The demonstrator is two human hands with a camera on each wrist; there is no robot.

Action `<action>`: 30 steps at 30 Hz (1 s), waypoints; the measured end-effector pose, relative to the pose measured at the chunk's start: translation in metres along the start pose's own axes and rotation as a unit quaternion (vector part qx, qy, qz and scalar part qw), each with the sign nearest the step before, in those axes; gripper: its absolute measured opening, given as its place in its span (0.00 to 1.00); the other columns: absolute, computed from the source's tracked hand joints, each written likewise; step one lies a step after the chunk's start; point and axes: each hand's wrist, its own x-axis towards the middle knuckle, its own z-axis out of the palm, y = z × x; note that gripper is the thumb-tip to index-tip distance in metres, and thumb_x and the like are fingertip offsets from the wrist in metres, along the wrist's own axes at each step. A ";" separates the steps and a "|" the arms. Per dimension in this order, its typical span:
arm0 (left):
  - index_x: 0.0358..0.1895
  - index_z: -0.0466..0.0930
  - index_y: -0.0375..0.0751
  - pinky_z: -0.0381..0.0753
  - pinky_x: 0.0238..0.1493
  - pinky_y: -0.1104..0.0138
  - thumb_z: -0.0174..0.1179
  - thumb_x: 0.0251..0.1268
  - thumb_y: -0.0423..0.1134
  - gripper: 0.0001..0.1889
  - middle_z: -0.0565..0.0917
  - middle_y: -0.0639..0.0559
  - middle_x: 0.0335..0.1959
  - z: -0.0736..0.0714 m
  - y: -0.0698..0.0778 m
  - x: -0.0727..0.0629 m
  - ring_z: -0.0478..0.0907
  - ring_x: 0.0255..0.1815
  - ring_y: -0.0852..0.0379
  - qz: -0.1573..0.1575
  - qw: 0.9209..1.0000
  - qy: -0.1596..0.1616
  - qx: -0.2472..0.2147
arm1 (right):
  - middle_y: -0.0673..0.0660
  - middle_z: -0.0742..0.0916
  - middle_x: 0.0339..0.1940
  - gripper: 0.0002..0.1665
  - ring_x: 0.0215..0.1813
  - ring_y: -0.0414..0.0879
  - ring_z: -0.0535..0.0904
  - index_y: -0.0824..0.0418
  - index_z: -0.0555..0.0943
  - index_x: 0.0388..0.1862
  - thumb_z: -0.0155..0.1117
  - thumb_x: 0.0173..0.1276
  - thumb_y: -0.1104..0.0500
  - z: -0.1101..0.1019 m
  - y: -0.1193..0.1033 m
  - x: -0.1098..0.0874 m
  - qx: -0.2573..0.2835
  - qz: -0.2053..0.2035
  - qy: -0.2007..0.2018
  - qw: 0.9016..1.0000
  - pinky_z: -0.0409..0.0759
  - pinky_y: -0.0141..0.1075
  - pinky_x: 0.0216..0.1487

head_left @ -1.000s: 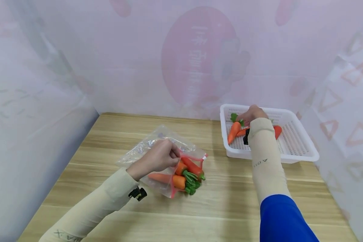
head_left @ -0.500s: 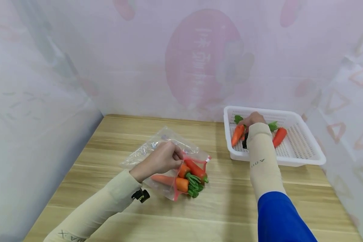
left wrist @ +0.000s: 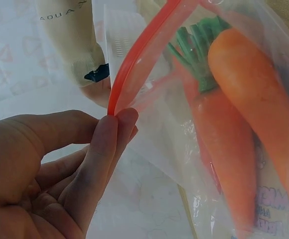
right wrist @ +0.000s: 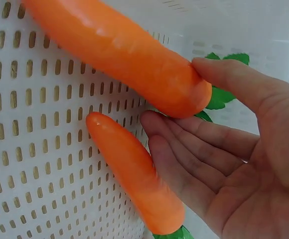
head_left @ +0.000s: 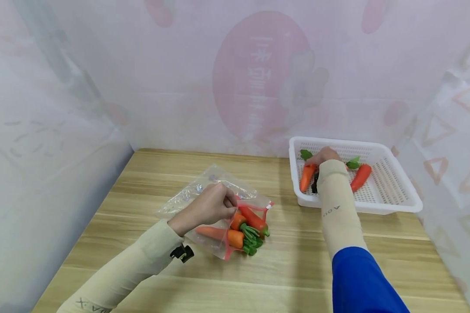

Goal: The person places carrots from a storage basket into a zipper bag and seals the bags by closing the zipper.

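My left hand (head_left: 209,204) pinches the red zip edge of a clear plastic bag (left wrist: 149,55) between thumb and forefinger. Inside the bag's mouth lie carrots (left wrist: 224,149) with green tops and a red pepper (head_left: 254,220). At the right, my right hand (right wrist: 234,129) is inside a white basket (head_left: 399,191). Its thumb and fingers hold the thick, leafy end of an orange carrot (right wrist: 124,50). Below those fingers lies a second carrot (right wrist: 134,174), mostly hidden by the wrist in the head view.
A red pepper-like vegetable (head_left: 361,177) lies in the middle of the basket, beside green leaves (head_left: 353,163). The wooden table (head_left: 258,282) is bounded by pale printed sheets (head_left: 180,87) at the back and both sides.
The right hand has shifted slightly left within the basket and onto the left carrot's top. The head view has moved a little. My left hand keeps its hold on the bag.
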 end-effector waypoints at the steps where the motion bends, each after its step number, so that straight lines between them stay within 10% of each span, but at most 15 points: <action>1: 0.36 0.90 0.35 0.86 0.31 0.70 0.68 0.63 0.26 0.03 0.90 0.51 0.28 0.000 0.000 0.000 0.85 0.28 0.63 0.001 1.000 -0.001 0.000 | 0.64 0.79 0.50 0.36 0.49 0.56 0.77 0.70 0.77 0.60 0.69 0.68 0.43 -0.001 0.000 -0.001 0.002 -0.003 -0.001 1.000 0.82 0.44 0.48; 14: 0.36 0.90 0.33 0.84 0.31 0.70 0.66 0.64 0.26 0.04 0.89 0.53 0.26 -0.005 -0.005 0.000 0.84 0.27 0.63 0.017 1.000 -0.003 0.006 | 0.60 0.91 0.44 0.31 0.50 0.53 0.85 0.69 0.83 0.54 0.70 0.72 0.42 -0.026 0.003 -0.016 0.025 -0.054 -0.009 0.998 0.83 0.34 0.41; 22: 0.37 0.90 0.33 0.86 0.32 0.70 0.68 0.63 0.27 0.03 0.90 0.52 0.28 -0.008 -0.005 -0.001 0.85 0.27 0.63 0.014 1.000 0.007 0.008 | 0.58 0.91 0.47 0.31 0.59 0.56 0.85 0.68 0.85 0.55 0.71 0.71 0.41 -0.041 -0.003 -0.028 0.031 -0.087 -0.012 0.996 0.82 0.48 0.65; 30: 0.38 0.91 0.32 0.87 0.33 0.69 0.68 0.64 0.28 0.03 0.90 0.52 0.28 -0.009 -0.007 0.000 0.86 0.28 0.63 0.010 1.000 0.008 0.006 | 0.65 0.91 0.51 0.33 0.53 0.56 0.90 0.72 0.83 0.59 0.72 0.71 0.45 -0.050 -0.010 -0.044 0.007 -0.141 0.045 0.989 0.84 0.51 0.65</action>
